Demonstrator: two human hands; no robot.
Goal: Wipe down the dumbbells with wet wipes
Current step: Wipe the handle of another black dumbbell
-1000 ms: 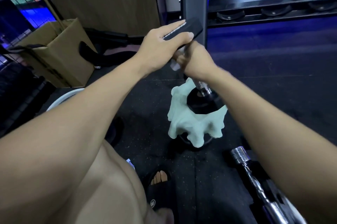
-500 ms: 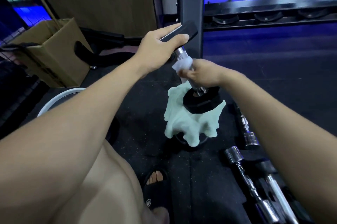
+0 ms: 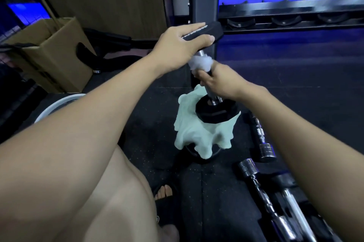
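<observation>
hands hold upright dumbbell (image 3: 211, 92): left hand (image 3: 182, 45) atop, right hand (image 3: 215, 79) wiping handle.

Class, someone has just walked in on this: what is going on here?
A person is wiping a dumbbell stood on end on a pale green cloth. The left hand grips the upper black head, while the right hand holds a white wet wipe wrapped round the chrome handle. More chrome dumbbells lie on the floor to the right.
</observation>
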